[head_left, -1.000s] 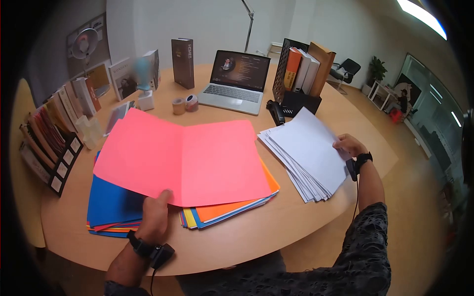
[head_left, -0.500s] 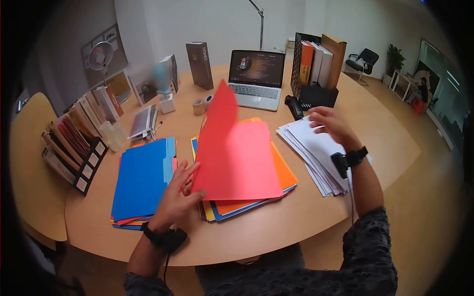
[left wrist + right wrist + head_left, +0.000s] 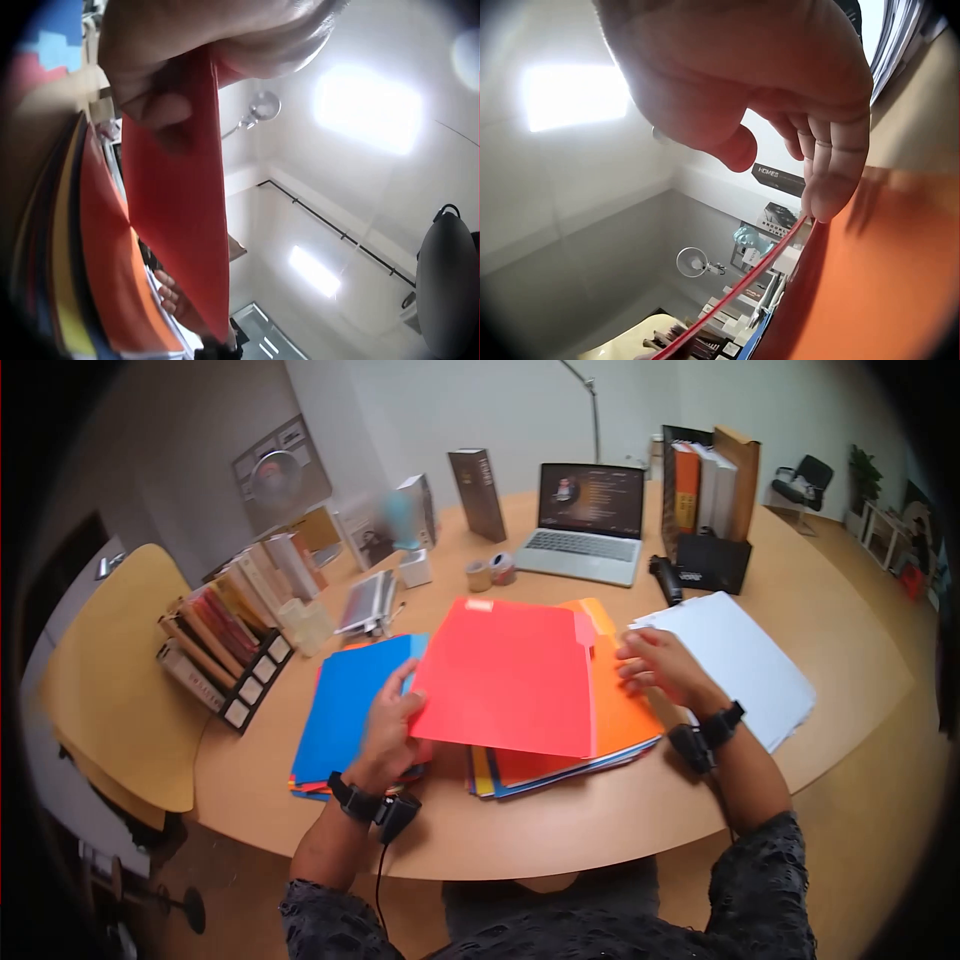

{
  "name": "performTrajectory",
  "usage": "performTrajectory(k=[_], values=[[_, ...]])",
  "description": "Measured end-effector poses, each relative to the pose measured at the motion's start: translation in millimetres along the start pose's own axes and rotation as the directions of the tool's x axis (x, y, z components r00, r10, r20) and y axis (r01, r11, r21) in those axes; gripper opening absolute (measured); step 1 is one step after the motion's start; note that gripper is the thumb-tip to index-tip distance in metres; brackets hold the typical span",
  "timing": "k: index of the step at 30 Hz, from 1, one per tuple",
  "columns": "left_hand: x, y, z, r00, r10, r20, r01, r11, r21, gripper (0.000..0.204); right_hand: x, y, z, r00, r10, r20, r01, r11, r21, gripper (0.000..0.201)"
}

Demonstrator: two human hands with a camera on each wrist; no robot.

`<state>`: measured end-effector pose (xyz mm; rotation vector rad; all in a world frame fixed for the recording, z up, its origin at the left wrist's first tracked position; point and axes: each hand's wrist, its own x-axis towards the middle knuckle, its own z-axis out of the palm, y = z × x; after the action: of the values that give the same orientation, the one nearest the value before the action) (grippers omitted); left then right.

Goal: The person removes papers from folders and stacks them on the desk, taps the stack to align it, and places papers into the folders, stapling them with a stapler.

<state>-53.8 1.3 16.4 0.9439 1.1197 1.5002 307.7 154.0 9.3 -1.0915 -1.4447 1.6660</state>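
A red file folder [image 3: 505,680], folded closed with a tab on its right side, is held over a stack of colored folders with an orange folder [image 3: 625,715] on top. My left hand [image 3: 388,732] grips its left edge, thumb on the upper face. My right hand [image 3: 665,665] hovers by the folder's right edge with fingers loosely bent; in the right wrist view its fingertips [image 3: 829,199] are right at that edge. Left of the red folder lies a second stack, topped by a blue folder [image 3: 350,705]. White paper sheets [image 3: 755,670] lie beyond my right hand.
Toward the back stand a laptop [image 3: 585,540], tape rolls [image 3: 480,575], a dark upright book [image 3: 478,495] and a black file holder [image 3: 712,565] with books. A desk phone handset [image 3: 664,578] lies by it. More files fill a rack [image 3: 255,680] at the left.
The spread-out red folder has been folded closed. My right hand has left the white sheets and come over to the folder's right edge. The head view has turned left.
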Motion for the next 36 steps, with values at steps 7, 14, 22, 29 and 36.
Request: performTrajectory(k=[7,14,22,29,36], values=[[-47.7,61.8,-101.9,0.956,0.256,-0.144,-0.259,0.966,-0.003,0.054,0.1,6.0,1.2,1.0,-0.005,0.015,0.005,1.0,-0.003,0.029],[-82.1,37.0,-206.1,0.945,0.131,-0.298,-0.069,0.976,0.207,0.051,5.0,11.0,-0.1,1.0,0.001,0.019,0.0,0.999,-0.053,0.028],[-69.8,35.9,-153.9,0.924,0.382,-0.013,-0.013,0.066,0.998,0.051,4.9,10.4,-1.4,1.0,0.012,0.012,-0.012,1.0,-0.002,0.028],[-26.9,18.1,-35.8,0.863,-0.183,0.471,-0.483,-0.022,0.876,0.047,11.9,14.7,-11.7,0.997,0.012,-0.079,-0.008,0.998,0.055,0.027],[-15.5,15.3,-42.8,0.887,-0.218,0.408,-0.415,0.013,0.91,0.047,9.3,9.7,-18.8,0.995,-0.038,-0.09,0.046,0.995,0.088,0.033]])
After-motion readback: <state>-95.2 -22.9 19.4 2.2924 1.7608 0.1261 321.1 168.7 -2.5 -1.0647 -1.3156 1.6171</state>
